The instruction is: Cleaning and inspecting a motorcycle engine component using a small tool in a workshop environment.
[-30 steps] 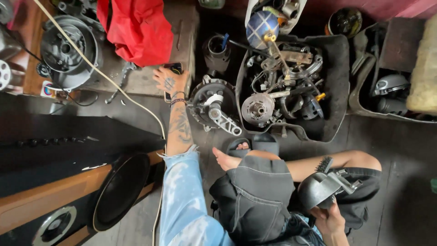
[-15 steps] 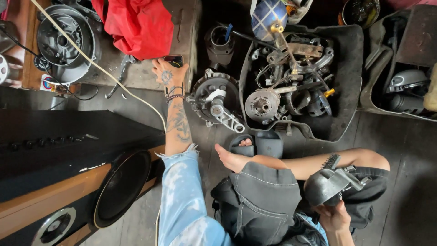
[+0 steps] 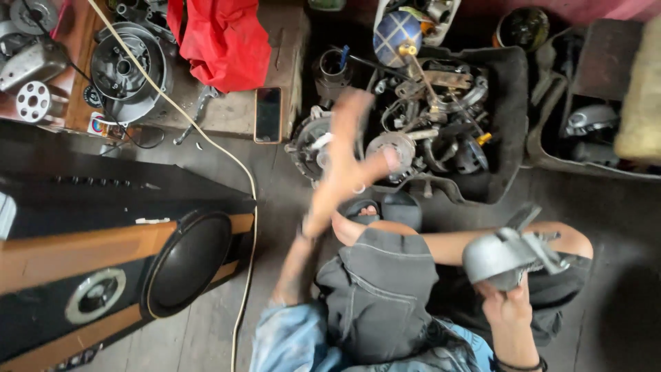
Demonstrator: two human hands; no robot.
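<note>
The person sits cross-legged on a worn grey plank floor. The right hand (image 3: 508, 303), at about 4 o'clock in the view, is closed around the underside of a dull cast-metal engine cover (image 3: 506, 256), a rounded grey dome with a flat bracket jutting from its upper edge; it rests above the right knee. The left hand (image 3: 354, 148) is a motion-smeared streak near centre, fingers spread and holding nothing, above a round, finned engine casing (image 3: 310, 141) that lies on the floor. At 1 o'clock from that hand, a shallow black tray (image 3: 513, 83) is heaped with greasy gears, tubes and a disc-shaped metal part. At 12 o'clock sits a blue chequered ball (image 3: 397, 33). A dark smartphone (image 3: 268, 114) lies flat at 11 o'clock beside a crumpled red cloth (image 3: 224, 38). A wood-sided loudspeaker cabinet (image 3: 82, 262) with a black cone fills 8 o'clock.
</note>
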